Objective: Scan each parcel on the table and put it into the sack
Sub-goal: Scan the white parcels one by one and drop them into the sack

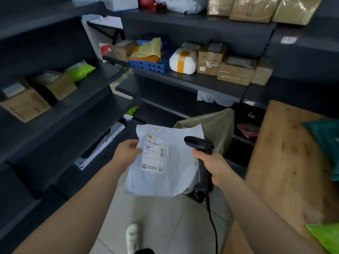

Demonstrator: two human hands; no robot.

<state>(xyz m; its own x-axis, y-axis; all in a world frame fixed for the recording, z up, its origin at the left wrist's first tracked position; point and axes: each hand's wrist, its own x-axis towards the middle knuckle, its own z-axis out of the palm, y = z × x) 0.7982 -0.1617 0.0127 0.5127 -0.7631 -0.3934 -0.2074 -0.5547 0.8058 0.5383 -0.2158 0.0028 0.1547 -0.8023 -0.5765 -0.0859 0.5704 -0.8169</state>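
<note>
— Two hands entered. Grip of each?
— Left hand (128, 150) pinches the left edge of the white parcel (176, 169), thumb on top beside the label (153, 156), which faces up. Right hand (213, 165) is clenched round the handle of the black scanner (200, 145). The scanner head sits over the parcel's upper right corner, turned toward the label. Its cable (212, 226) hangs down toward the floor.
— Parcel location?
— In the air over the grey tiled floor (165, 217), in front of the person and left of the wooden table (280, 153). The olive sack (216, 125) stands just behind it, fabric slumped, between table and shelving.
— Table surface?
— Scuffed bare wood on the near side. A teal parcel (326, 140) lies at the right edge and a bright green parcel (322, 235) at the near right corner. Both are cut off by the frame.
— Room?
— Dark shelving (174, 77) to the left and ahead. The shelf ahead holds a blue crate (150, 64) with yellow mailers, a white bundle (183, 61) banded in orange tape, and brown cartons (236, 70). The left shelf holds a tilted box (27, 105) and a green bag (80, 69). One white shoe (132, 237) shows at the bottom of the view.
</note>
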